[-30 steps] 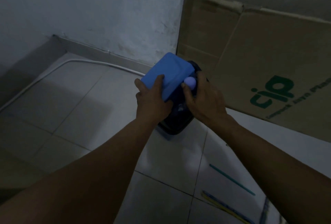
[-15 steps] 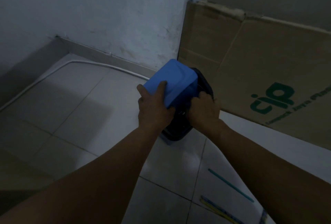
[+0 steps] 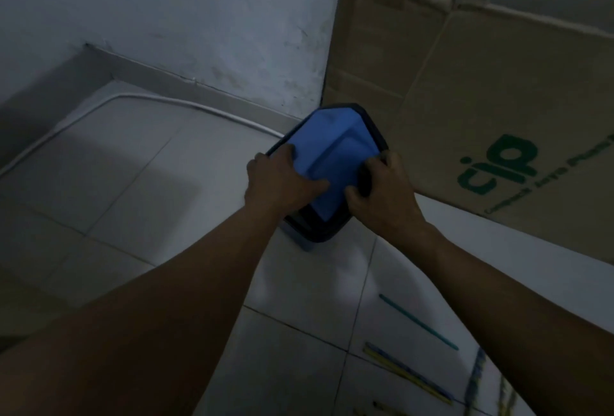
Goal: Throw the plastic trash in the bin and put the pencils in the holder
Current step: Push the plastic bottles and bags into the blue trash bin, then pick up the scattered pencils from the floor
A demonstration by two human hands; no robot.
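Gripping the blue lid (image 3: 332, 153) with the left hand (image 3: 282, 179), clutching the bin (image 3: 327, 237) rim with the right hand (image 3: 382, 193). Nearer the body and rightward, well apart on the floor (image 3: 166, 183): pencils (image 3: 418, 322), lying slantwise. Closer to the right hand, so likely its reach.

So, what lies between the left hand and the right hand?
The blue lid, in the head view: the left hand grips its edge, the right hand the bin's dark rim.
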